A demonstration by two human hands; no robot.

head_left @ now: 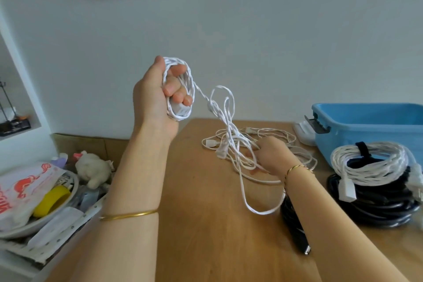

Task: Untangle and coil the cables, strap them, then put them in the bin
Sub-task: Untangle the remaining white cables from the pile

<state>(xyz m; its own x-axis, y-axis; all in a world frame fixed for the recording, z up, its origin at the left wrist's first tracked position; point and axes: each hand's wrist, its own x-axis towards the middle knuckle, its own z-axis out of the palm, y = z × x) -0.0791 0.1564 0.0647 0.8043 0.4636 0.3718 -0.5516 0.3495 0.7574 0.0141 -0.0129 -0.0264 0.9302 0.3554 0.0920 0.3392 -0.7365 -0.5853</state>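
Note:
My left hand (pixel 155 96) is raised above the table and grips a small coil of white cable (pixel 186 75) wound around its fingers, with a white plug block inside the coil. From the coil a strand runs down to a tangled white cable pile (pixel 238 144) on the wooden table (pixel 206 213). My right hand (pixel 271 154) rests low on that pile with its fingers among the strands; whether it grips one is unclear. The blue bin (pixel 370 121) stands at the back right.
A strapped white cable coil (pixel 370 162) lies on a black cable coil (pixel 375 208) in front of the bin. A black cable end (pixel 297 233) runs under my right forearm. Left of the table sits clutter: a bowl (pixel 27 228), yellow tape roll (pixel 51 200), plush toy (pixel 92 168).

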